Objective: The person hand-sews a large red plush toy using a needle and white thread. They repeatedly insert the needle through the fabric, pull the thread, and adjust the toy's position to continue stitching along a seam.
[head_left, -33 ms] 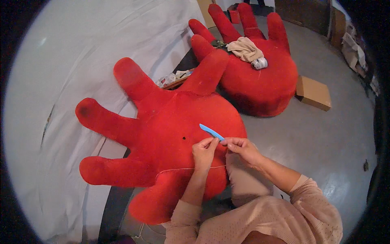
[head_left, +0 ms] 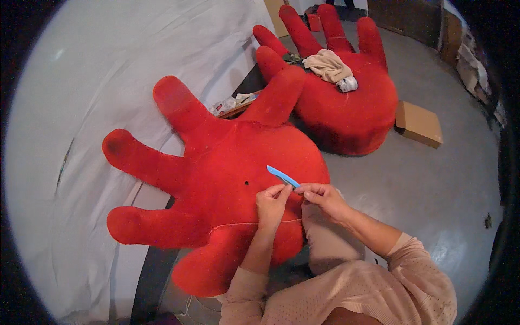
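A slim, slightly curved light blue tool [head_left: 282, 176], like a folding razor, points up and left over a huge red plush hand [head_left: 233, 157]. My left hand [head_left: 272, 203] pinches it near its lower end with thumb and fingertips. Right beside it, my right hand [head_left: 324, 199] closes thumb and fingers on the same end, so the fingertips hide that part. The plush hand lies palm up against my knees, with a small dark hole in its palm. A pale thread [head_left: 244, 223] runs across the base of its nearest finger, passing behind my left wrist.
Behind it stands a second red plush hand [head_left: 352, 119] carrying a beige cloth [head_left: 327, 66] and a white roll [head_left: 346, 84]. A cardboard box [head_left: 420, 123] sits on the grey floor at right. White sheeting [head_left: 81, 103] covers the left side. Small items lie in a wooden tray [head_left: 234, 110].
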`<state>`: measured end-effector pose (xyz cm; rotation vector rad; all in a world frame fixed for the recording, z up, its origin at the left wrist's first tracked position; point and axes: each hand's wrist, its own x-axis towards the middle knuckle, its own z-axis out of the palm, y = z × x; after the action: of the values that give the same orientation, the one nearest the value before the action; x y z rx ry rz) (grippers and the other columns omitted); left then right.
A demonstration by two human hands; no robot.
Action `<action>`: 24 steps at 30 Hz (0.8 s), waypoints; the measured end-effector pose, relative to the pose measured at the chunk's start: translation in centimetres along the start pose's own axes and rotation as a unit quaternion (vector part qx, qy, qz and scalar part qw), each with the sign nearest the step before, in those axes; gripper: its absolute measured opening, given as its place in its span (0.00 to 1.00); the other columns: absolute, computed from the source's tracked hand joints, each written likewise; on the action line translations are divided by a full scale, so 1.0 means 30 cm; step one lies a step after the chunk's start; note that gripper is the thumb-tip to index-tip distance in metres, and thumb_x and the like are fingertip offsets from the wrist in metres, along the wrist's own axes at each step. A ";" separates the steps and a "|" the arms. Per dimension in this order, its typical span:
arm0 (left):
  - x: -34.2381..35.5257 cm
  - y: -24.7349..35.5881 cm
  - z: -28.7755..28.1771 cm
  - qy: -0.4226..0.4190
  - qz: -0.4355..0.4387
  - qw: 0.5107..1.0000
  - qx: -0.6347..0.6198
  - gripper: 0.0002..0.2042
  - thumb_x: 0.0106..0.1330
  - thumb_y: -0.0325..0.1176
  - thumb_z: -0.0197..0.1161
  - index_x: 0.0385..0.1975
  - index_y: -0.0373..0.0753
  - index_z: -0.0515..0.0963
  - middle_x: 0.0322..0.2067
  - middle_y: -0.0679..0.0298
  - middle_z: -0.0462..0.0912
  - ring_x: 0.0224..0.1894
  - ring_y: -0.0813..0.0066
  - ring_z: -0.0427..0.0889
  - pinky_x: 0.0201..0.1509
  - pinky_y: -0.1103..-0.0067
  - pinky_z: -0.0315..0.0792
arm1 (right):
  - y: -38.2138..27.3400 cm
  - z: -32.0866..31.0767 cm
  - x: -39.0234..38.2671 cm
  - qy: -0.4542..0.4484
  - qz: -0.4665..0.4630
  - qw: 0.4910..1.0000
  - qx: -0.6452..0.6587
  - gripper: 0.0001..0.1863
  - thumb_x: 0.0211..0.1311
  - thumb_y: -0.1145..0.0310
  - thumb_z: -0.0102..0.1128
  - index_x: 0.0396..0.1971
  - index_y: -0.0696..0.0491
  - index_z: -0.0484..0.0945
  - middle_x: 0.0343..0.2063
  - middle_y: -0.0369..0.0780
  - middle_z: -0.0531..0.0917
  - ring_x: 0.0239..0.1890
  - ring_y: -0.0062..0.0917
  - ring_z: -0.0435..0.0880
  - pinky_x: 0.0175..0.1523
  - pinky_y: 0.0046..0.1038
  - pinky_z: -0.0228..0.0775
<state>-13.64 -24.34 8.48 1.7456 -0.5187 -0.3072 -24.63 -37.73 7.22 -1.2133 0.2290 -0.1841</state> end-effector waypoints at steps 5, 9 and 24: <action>-0.109 0.112 -0.215 -0.080 0.031 0.985 0.149 0.07 0.58 0.31 0.64 0.30 0.33 0.83 0.26 0.58 0.84 0.30 0.75 0.83 0.36 0.80 0.73 | -0.059 0.034 -0.031 -0.003 0.005 0.997 -0.080 0.12 0.63 0.65 0.58 0.39 0.56 0.82 0.35 0.34 0.83 0.39 0.15 0.77 0.48 0.22 0.68; -0.275 0.197 -0.348 -0.110 0.079 0.934 0.329 0.06 0.55 0.34 0.65 0.26 0.38 0.83 0.23 0.57 0.81 0.26 0.60 0.80 0.31 0.71 0.73 | -0.055 0.035 -0.066 -0.063 0.031 0.992 -0.101 0.08 0.61 0.68 0.60 0.31 0.57 0.82 0.31 0.33 0.83 0.35 0.15 0.78 0.44 0.22 0.70; -0.200 0.378 -0.819 -0.275 0.121 0.783 0.545 0.09 0.55 0.40 0.62 0.24 0.43 0.81 0.24 0.59 0.82 0.29 0.55 0.81 0.33 0.64 0.74 | -0.163 0.574 0.118 -0.316 0.026 0.946 -0.074 0.14 0.66 0.67 0.55 0.48 0.55 0.69 0.28 0.33 0.78 0.28 0.17 0.75 0.33 0.23 0.69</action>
<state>-9.28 -2.41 24.88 2.6597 -1.5692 -0.3607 -16.63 -24.76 17.27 -1.3530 -0.2908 0.2770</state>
